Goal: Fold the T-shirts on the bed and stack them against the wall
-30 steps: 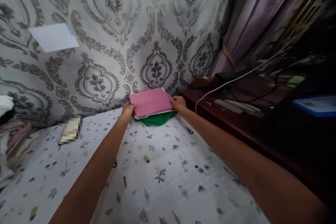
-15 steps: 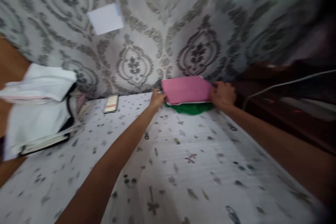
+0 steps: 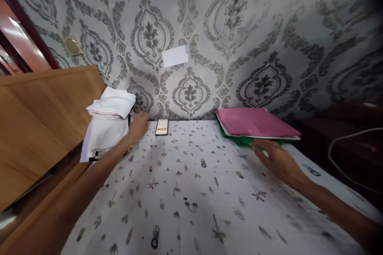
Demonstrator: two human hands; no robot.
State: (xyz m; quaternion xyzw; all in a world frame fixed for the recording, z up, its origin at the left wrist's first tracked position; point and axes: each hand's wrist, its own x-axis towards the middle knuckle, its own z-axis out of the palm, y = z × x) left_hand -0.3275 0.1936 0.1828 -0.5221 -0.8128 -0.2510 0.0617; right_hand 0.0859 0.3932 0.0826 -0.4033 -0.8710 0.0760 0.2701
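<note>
My left hand (image 3: 140, 126) is beside the right edge of a stack of folded white clothes (image 3: 110, 129). Its fingers look loosely apart though slightly blurred, and I see nothing in them; whether they touch the stack is unclear. My right hand (image 3: 277, 159) is open, fingers stretched out, at the front edge of a folded pile. On top of that pile lies a pink cloth (image 3: 251, 122), with white edging below it and green cloth (image 3: 239, 140) at the bottom. A phone (image 3: 162, 127) with a lit screen lies between the two piles.
Both piles stand on a patterned white sheet (image 3: 191, 183) against a grey damask wall (image 3: 191, 20). A white paper (image 3: 175, 56) is on the wall. A wooden board (image 3: 50, 123) rises at left. A white cable (image 3: 332, 147) hangs by dark furniture at right.
My left hand has left the pink and green pile and moved to the white stack. My right hand has let go of the pile's side and shifted to its front. The view has swung left.
</note>
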